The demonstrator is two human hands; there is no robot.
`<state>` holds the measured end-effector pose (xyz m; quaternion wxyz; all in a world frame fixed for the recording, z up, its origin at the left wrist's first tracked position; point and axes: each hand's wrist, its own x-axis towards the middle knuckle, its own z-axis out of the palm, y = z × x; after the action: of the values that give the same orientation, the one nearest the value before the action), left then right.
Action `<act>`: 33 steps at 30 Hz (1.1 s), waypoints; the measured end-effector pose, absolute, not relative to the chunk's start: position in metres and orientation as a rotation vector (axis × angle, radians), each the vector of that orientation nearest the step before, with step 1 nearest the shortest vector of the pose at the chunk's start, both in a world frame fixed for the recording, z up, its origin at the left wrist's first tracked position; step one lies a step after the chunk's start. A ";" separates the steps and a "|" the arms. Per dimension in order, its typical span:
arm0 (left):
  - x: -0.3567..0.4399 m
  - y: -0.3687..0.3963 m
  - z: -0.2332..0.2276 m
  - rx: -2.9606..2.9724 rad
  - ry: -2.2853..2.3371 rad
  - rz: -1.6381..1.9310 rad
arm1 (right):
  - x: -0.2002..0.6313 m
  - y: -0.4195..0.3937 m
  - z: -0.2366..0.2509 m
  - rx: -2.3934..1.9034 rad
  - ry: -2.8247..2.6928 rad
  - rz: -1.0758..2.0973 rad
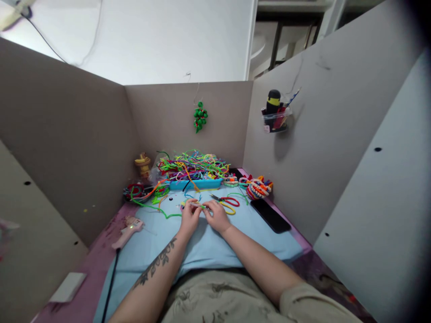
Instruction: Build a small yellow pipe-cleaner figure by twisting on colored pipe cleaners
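My left hand [189, 218] and my right hand [217, 215] meet over the light blue mat [161, 251], fingertips together on a small pipe-cleaner piece [199, 205] with yellow and pink in it. A green pipe cleaner [153, 207] trails left from the hands. Scissors with red and yellow handles [226, 202] lie just beyond my right hand. Behind them a blue tray [195, 183] holds a heap of coloured pipe cleaners [193, 163].
A pink glue gun [128, 229] with a black cord lies at the left. A black phone [270, 215] rests at the right, finished pipe-cleaner figures [257, 187] behind it. Grey partition walls enclose the desk; a green ornament [200, 116] hangs on the back one.
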<state>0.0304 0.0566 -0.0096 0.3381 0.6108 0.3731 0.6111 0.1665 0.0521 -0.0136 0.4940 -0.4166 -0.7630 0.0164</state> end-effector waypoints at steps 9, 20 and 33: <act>0.030 0.053 -0.008 1.562 0.991 1.569 | 0.166 0.054 -0.017 -1.016 -1.813 0.085; 0.030 0.055 -0.008 1.679 1.065 1.506 | 0.166 0.056 -0.018 -1.008 -1.729 0.147; 0.030 0.053 -0.001 1.635 1.083 1.429 | 0.169 0.058 -0.017 -1.038 -1.741 0.066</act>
<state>0.0300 0.0526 -0.0013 0.3500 0.6312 0.4180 0.5517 0.1688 0.0582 -0.0169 0.5285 -0.4344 -0.7289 0.0275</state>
